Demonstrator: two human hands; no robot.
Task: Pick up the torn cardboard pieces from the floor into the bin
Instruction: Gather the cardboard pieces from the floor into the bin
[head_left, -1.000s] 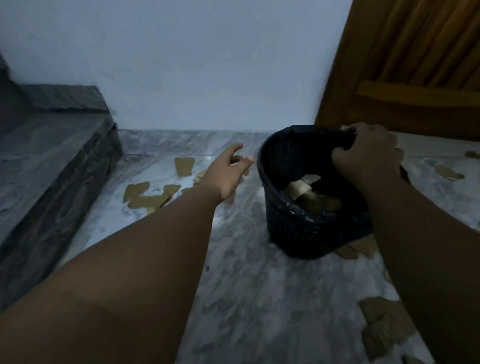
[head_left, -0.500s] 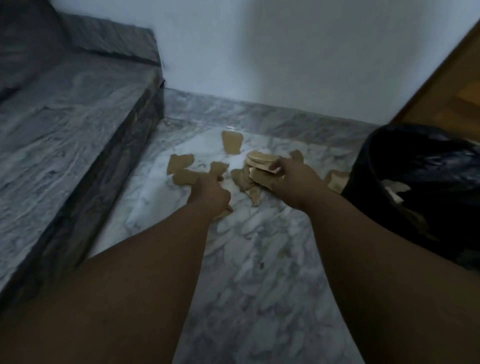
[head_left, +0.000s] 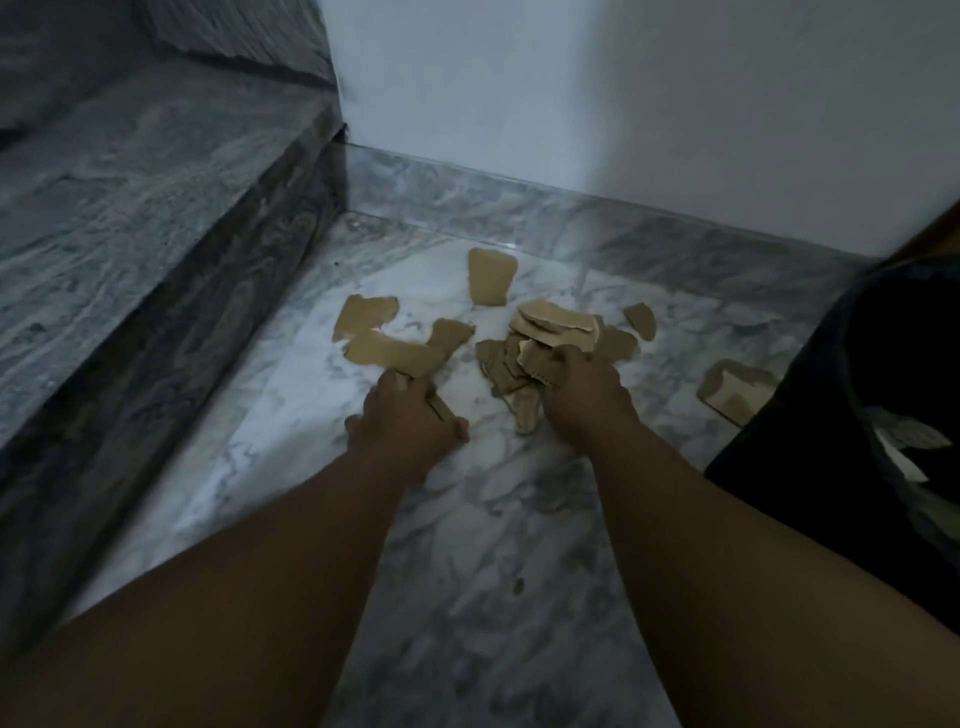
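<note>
Since half a second earlier, both hands are kept at the same scatter of cardboard, while the black bin is seen further toward the right edge of the view. The left hand is curled round the near end of a curved cardboard strip, which lies flat on the marble floor. The right hand is closed over a stack of torn pieces at the top of a small heap. Loose pieces are left beyond: one near the skirting, a small one to the right, and a larger piece just beside the bin. Pale scraps are seen inside the bin. A dark marble step is seen at the left.
</note>
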